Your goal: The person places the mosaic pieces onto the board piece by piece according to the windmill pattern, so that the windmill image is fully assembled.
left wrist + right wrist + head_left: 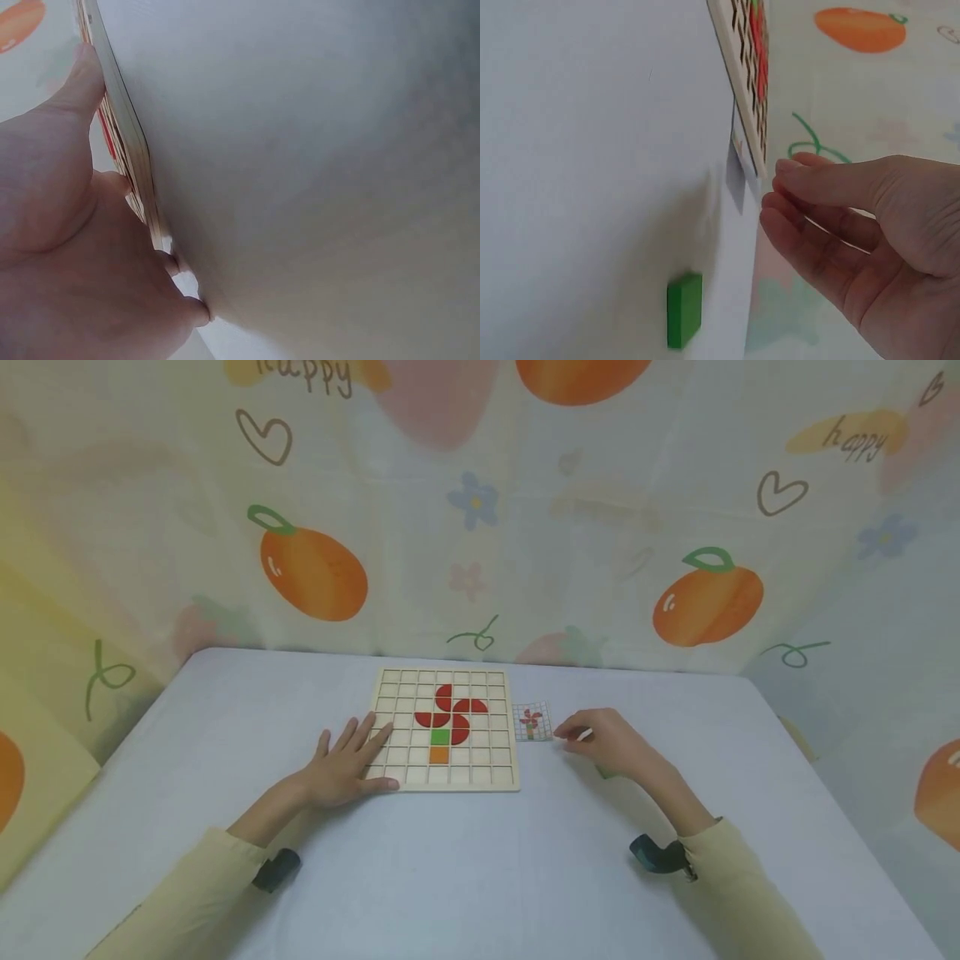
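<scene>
A pale wooden grid board lies on the table, with red curved pieces set in a pinwheel. Below them sit a green square and an orange square, one under the other. My left hand rests on the board's left edge, fingers spread, thumb at the near corner. Beside the small pattern card, my right hand hovers above the table with loosely bent fingers and nothing visible between them. A loose green block lies on the table beneath it, mostly hidden in the head view.
White cloth covers the table. Behind it hangs a curtain printed with oranges, hearts and flowers. Dark bands with devices sit at both wrists, by the cream sleeves.
</scene>
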The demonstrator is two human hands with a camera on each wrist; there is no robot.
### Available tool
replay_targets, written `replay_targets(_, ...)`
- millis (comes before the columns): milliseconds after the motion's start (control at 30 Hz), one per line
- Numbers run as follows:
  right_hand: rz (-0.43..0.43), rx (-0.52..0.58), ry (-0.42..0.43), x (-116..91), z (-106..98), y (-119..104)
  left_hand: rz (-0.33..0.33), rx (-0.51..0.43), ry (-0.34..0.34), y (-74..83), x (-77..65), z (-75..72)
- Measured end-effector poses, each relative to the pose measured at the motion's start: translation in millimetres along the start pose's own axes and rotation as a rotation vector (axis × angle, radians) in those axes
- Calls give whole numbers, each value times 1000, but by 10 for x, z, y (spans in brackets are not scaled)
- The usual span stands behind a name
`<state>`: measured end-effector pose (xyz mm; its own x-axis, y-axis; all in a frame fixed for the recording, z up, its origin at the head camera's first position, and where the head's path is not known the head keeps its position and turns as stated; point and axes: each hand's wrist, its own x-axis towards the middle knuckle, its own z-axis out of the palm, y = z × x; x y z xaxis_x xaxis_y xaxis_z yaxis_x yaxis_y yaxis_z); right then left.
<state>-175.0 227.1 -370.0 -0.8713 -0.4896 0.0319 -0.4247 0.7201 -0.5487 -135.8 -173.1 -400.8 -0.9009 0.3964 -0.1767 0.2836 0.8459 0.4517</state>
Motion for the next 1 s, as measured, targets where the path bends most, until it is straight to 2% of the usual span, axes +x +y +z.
replay_targets(333, 87, -13, -78, -309, -198, 272, 8, -20, 5, -35, 7, 27)
replay_targets(600, 43, 12, -85, -432, -170, 413, 5, -4, 6, -20, 0, 14)
replay_targets(800, 36, 24, -65, -446, -153, 428, 5, -11, 5, -5, -13, 4)
replay_targets(1000, 15, 14, 4, -463, -176, 424, 6, -11, 5, -19, -3, 4)
